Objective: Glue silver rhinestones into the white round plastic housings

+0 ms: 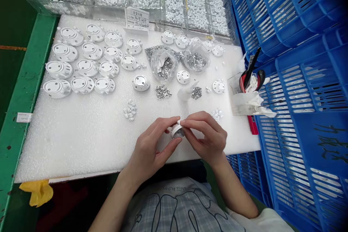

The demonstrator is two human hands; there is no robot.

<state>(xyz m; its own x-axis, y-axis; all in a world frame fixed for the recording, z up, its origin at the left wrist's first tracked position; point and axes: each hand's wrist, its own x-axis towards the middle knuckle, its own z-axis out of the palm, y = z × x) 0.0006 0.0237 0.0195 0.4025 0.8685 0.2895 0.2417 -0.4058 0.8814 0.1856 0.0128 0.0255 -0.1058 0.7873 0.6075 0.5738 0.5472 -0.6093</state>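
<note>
A small, rounded white part (178, 131), tilted on edge, sits between both hands' fingers (174, 119).

This is a small-parts assembly workshop: a foam-covered tabletop (81, 130) on a green metal frame (25, 94) carries rows of identical white plastic housings (91, 50) and piles of tiny metal parts (163, 92), beside stacked blue plastic crates (307, 79).

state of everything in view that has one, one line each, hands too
left hand: closed on a small white part
right hand: fingers pinching the same part
small white part: held up, tilted
clear tray: open, filled with white pieces
scissors: handles up in the clear holder
clear holder: open-topped, filled
white card: leaning upright
</note>
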